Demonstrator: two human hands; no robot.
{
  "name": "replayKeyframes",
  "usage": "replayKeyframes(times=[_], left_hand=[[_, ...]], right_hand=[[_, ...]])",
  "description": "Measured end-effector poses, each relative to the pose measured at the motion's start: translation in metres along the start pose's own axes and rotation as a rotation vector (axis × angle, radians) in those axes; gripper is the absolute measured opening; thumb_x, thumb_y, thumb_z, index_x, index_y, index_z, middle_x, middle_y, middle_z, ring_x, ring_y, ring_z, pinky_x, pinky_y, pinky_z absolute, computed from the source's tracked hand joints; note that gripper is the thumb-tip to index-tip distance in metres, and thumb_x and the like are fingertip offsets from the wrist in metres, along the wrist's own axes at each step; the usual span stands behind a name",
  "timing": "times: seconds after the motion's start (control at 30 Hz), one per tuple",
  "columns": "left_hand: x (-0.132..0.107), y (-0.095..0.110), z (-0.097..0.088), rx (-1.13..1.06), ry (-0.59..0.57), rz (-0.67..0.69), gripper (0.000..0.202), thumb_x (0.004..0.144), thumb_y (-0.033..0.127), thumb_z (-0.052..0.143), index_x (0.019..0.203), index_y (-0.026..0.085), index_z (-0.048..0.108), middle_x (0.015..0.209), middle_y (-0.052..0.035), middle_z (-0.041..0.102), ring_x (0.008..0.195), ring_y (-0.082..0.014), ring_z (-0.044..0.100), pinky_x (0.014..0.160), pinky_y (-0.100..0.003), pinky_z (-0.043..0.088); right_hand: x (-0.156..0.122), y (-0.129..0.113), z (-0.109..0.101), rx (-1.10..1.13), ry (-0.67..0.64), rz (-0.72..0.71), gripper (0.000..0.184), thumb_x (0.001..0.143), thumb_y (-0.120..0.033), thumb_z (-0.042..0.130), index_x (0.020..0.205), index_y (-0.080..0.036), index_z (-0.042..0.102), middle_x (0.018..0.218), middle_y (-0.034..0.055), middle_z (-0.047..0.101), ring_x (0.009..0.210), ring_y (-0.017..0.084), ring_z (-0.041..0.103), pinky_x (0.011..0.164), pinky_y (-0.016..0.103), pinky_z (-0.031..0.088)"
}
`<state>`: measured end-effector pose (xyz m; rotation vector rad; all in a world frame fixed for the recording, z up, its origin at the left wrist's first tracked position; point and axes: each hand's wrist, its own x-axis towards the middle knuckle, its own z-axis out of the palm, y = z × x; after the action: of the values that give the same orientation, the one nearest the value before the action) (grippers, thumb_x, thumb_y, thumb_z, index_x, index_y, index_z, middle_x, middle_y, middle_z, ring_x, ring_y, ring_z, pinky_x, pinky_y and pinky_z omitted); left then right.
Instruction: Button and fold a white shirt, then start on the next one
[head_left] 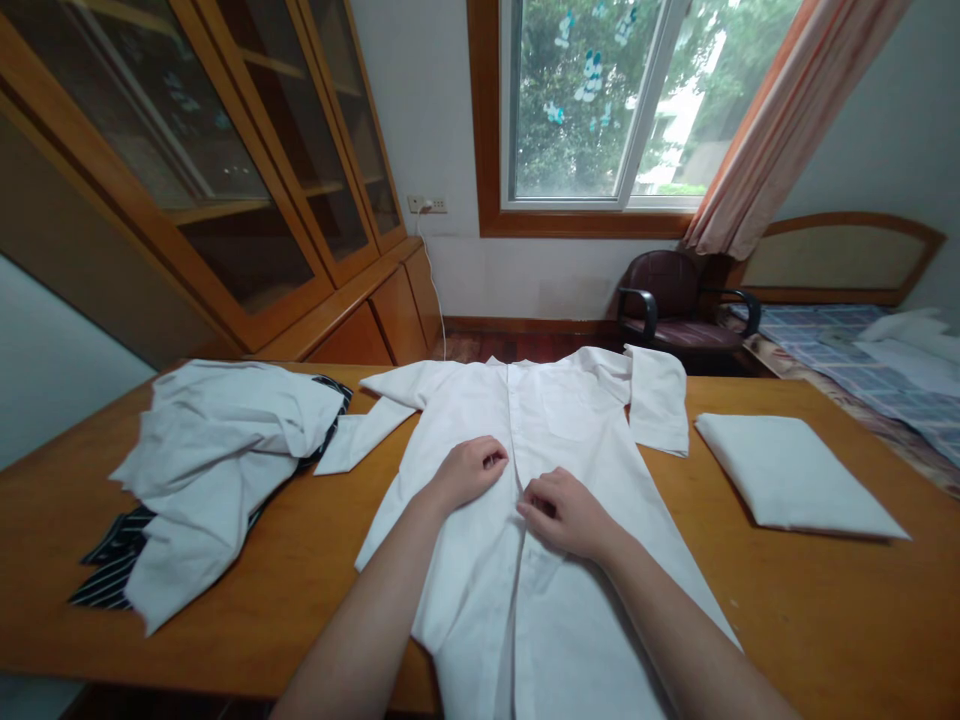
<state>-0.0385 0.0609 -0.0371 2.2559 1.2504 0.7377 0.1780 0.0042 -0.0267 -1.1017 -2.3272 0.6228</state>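
A white coat [570, 410] with a front placket and a chest pocket lies face up on the table, its sleeves spread to the sides. On the left front panel rests my left hand [471, 470], fingers curled and pinched at the edge of the placket. My right hand [564, 508] is slightly lower, just right of the front opening, its fingertips closed on the other edge. Below the hands the two front edges part a little. Whether a button is between the fingers cannot be seen.
The wooden table [315, 560] carries a loose heap of white cloth [225, 440] with dark striped fabric [112, 575] under it at left. A folded white garment [795, 470] lies at right. Beyond stand a glass-door cabinet [352, 270], an armchair [667, 290] and a bed [862, 350].
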Motion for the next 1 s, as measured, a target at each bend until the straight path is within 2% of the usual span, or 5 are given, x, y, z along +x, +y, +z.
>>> replayKeyframes(times=[0.27, 0.37, 0.5, 0.63, 1.0], left_hand=[[-0.003, 0.004, 0.0, 0.001, -0.005, 0.049, 0.011, 0.08, 0.016, 0.058, 0.082, 0.021, 0.068, 0.08, 0.0005, 0.065, 0.071, -0.0131, 0.059, 0.068, -0.024, 0.046], [-0.003, 0.007, -0.002, 0.001, -0.028, 0.066, 0.012, 0.081, 0.015, 0.057, 0.082, 0.021, 0.068, 0.08, 0.0001, 0.065, 0.073, -0.0136, 0.059, 0.069, -0.024, 0.047], [-0.004, 0.009, -0.004, -0.003, -0.067, 0.084, 0.012, 0.081, 0.014, 0.058, 0.083, 0.021, 0.068, 0.082, -0.0003, 0.065, 0.074, -0.0141, 0.059, 0.071, -0.025, 0.047], [-0.005, 0.013, -0.005, 0.006, -0.102, 0.115, 0.011, 0.081, 0.016, 0.06, 0.086, 0.021, 0.068, 0.083, -0.001, 0.065, 0.077, -0.0152, 0.059, 0.073, -0.026, 0.048], [-0.008, 0.02, -0.005, 0.119, -0.205, 0.25, 0.009, 0.082, 0.019, 0.069, 0.091, 0.021, 0.07, 0.095, -0.0023, 0.066, 0.09, -0.0175, 0.061, 0.082, -0.028, 0.047]], right_hand=[[0.001, 0.011, -0.004, -0.012, 0.079, 0.099, 0.02, 0.082, -0.021, 0.06, 0.066, -0.021, 0.049, 0.076, 0.0008, 0.054, 0.07, 0.015, 0.051, 0.067, 0.027, 0.037], [0.002, 0.011, -0.005, -0.054, 0.105, 0.168, 0.011, 0.075, -0.017, 0.06, 0.074, -0.021, 0.051, 0.08, 0.0012, 0.055, 0.074, 0.017, 0.05, 0.068, 0.028, 0.037], [0.003, 0.01, -0.007, -0.07, 0.085, 0.265, 0.015, 0.074, -0.016, 0.06, 0.087, -0.021, 0.057, 0.073, -0.0005, 0.059, 0.077, 0.019, 0.051, 0.072, 0.031, 0.036], [0.003, 0.015, -0.006, -0.033, 0.072, 0.246, 0.006, 0.078, -0.017, 0.059, 0.076, -0.021, 0.062, 0.071, 0.0001, 0.063, 0.079, 0.02, 0.052, 0.075, 0.032, 0.036], [0.004, 0.025, -0.001, 0.129, 0.209, 0.249, 0.013, 0.082, -0.019, 0.058, 0.072, -0.021, 0.067, 0.07, 0.0016, 0.064, 0.077, 0.019, 0.055, 0.072, 0.031, 0.041]])
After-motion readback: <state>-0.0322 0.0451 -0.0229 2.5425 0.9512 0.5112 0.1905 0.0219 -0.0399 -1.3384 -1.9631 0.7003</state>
